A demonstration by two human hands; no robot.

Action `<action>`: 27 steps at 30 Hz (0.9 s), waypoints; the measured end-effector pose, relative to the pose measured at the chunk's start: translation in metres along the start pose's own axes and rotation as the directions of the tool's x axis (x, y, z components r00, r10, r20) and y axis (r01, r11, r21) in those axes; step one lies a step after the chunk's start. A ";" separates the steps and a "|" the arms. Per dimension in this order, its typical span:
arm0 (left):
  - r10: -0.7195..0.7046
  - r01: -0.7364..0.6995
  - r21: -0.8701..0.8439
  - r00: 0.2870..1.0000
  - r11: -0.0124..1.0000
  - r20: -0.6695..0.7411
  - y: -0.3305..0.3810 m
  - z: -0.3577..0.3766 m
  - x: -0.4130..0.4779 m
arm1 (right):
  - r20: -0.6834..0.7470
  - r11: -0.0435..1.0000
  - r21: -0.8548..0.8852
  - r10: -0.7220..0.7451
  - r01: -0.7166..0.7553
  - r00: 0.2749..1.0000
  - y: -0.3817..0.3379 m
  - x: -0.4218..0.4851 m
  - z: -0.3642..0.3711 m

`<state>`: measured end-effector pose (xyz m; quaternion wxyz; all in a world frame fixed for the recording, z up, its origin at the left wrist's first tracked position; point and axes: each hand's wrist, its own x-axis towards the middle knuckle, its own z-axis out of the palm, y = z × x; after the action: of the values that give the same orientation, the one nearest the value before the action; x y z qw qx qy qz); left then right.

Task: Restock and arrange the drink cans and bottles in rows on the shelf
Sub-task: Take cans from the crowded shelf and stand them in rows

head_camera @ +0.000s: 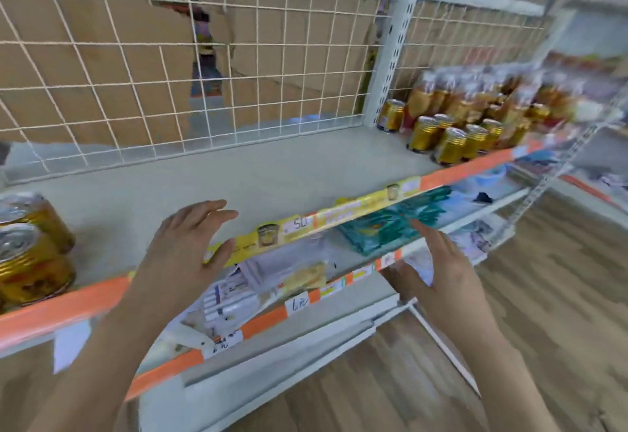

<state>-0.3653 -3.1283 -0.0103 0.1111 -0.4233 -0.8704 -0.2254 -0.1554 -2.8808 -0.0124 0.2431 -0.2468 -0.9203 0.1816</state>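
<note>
Both hands empty, fingers spread, left (190, 244) over shelf (238, 176) edge, right (438, 268) lower, cans (30, 251) far left, blurred, probably bottles (475, 102) far right

The shelf (272, 173) is pale and flat. A white wire fence (170, 74) runs along its back edge, and an orange and yellow price strip (306, 227) runs along its front edge. At the left end, by the front edge, two gold cans (30, 261) stand upright, one right behind the other. At the right end a bunch of gold cans (452, 141) stands near the front edge. A lone can (390, 115) stands by the back edge. Blurry wrapped packs (475, 91) sit behind the bunch.
</note>
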 end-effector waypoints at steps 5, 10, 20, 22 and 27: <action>0.075 -0.073 -0.041 0.996 0.996 0.049 0.035 0.032 0.046 | -0.083 0.995 -0.046 0.087 -0.091 0.993 0.039 -0.005 -0.023; 0.138 -0.129 -0.108 0.987 0.986 0.080 0.065 0.067 0.107 | -0.162 0.981 -0.091 0.157 -0.174 0.974 0.077 0.012 -0.040; 0.288 -0.268 -0.204 0.955 0.942 0.073 0.112 0.121 0.240 | -0.285 0.937 -0.160 0.258 -0.311 0.923 0.143 0.080 -0.071; 0.306 -0.282 -0.218 0.948 0.934 0.084 0.121 0.133 0.259 | -0.302 0.932 -0.156 0.271 -0.328 0.914 0.157 0.090 -0.074; 0.317 -0.285 -0.241 0.942 0.928 0.109 0.141 0.165 0.300 | -0.288 0.931 -0.135 0.291 -0.339 0.912 0.200 0.120 -0.074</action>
<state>-0.4401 -2.7658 0.0023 0.0328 -0.5771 -0.7702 -0.2698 -0.1339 -2.6372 0.0006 0.3068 -0.4356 -0.8404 0.0992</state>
